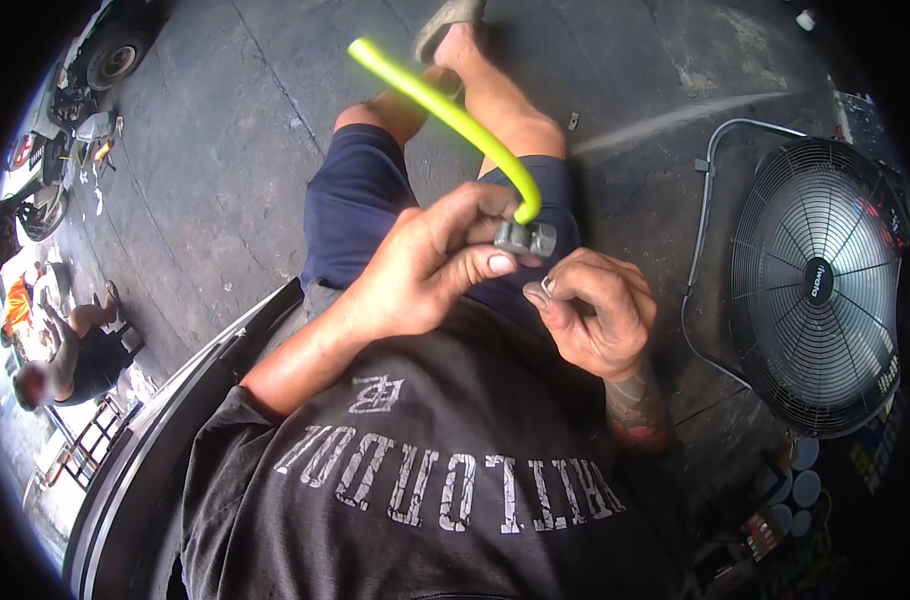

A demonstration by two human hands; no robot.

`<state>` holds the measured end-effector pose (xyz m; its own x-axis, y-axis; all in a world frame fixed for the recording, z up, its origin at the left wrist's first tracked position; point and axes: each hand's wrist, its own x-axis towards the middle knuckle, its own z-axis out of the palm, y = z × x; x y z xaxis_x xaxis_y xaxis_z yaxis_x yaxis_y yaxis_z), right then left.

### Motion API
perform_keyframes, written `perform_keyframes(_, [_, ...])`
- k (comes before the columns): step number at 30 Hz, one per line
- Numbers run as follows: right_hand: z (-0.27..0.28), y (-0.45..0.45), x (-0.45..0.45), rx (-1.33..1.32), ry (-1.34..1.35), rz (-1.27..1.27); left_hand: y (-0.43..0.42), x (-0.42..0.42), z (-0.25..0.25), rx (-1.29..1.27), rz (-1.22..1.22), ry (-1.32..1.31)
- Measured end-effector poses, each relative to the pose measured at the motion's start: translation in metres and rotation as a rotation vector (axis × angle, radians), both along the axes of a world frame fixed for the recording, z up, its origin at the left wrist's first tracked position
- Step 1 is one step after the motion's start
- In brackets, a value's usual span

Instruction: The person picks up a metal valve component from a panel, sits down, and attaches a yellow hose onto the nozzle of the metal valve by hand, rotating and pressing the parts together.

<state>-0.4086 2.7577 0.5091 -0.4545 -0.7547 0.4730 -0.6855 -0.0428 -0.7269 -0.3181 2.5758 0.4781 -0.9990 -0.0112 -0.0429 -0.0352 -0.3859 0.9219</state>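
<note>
Between the thumb and fingers of my left hand point(415, 262) is a small grey metal fitting point(516, 238), held in front of my lap. A bright yellow-green hose point(445, 112) rises from the fitting and curves up and to the left, its far end free. Just right of the fitting, my right hand point(597, 308) is closed, with thumb and forefinger pinched on a tiny pale piece point(547, 287) too small to identify. The two hands are close together but apart.
A large round black fan point(820, 285) with a metal tube frame stands at the right. Motorcycles point(45, 190) are at the upper left. Another person point(70, 350) sits at the far left. Containers point(805, 490) lie at the lower right, on the dark floor point(225, 110).
</note>
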Motion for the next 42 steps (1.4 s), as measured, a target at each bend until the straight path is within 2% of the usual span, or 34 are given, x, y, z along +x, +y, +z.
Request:
perform_keyframes(7, [0.001,0.0,0.003,0.026,0.05,-0.044,-0.003,-0.001,-0.008,0.149,-0.084,0.029])
perform_keyframes(12, [0.005,-0.004,0.008,0.017,0.033,-0.194,-0.002,-0.001,-0.001,0.143,-0.06,0.017])
perform_keyframes(16, [0.006,-0.008,0.01,0.073,0.181,-0.252,0.002,0.0,-0.001,0.062,0.012,0.035])
perform_keyframes(19, [0.001,-0.011,0.012,0.044,0.166,-0.286,0.004,0.0,0.005,0.123,0.004,-0.055])
perform_keyframes(23, [0.009,-0.012,0.015,0.114,0.038,-0.273,0.001,0.001,-0.002,-0.112,0.022,0.061])
perform_keyframes(27, [0.009,-0.012,0.015,0.154,-0.038,-0.245,0.004,0.003,0.0,-0.007,0.035,-0.006])
perform_keyframes(30, [0.01,-0.01,0.012,0.169,-0.041,-0.22,-0.003,0.002,0.004,-0.331,0.02,0.063])
perform_keyframes(34, [0.009,-0.01,0.011,0.169,-0.018,-0.214,0.004,0.0,-0.002,-0.153,0.07,0.104])
perform_keyframes(37, [0.004,-0.01,0.012,0.134,0.008,-0.207,0.001,0.001,0.0,-0.138,0.021,0.011])
perform_keyframes(41, [0.0,-0.013,0.021,0.009,-0.125,-0.285,0.001,0.0,0.0,-0.135,0.038,0.028])
perform_keyframes(42, [0.001,-0.013,0.019,0.029,-0.066,-0.259,0.0,-0.001,0.0,-0.149,0.038,0.032])
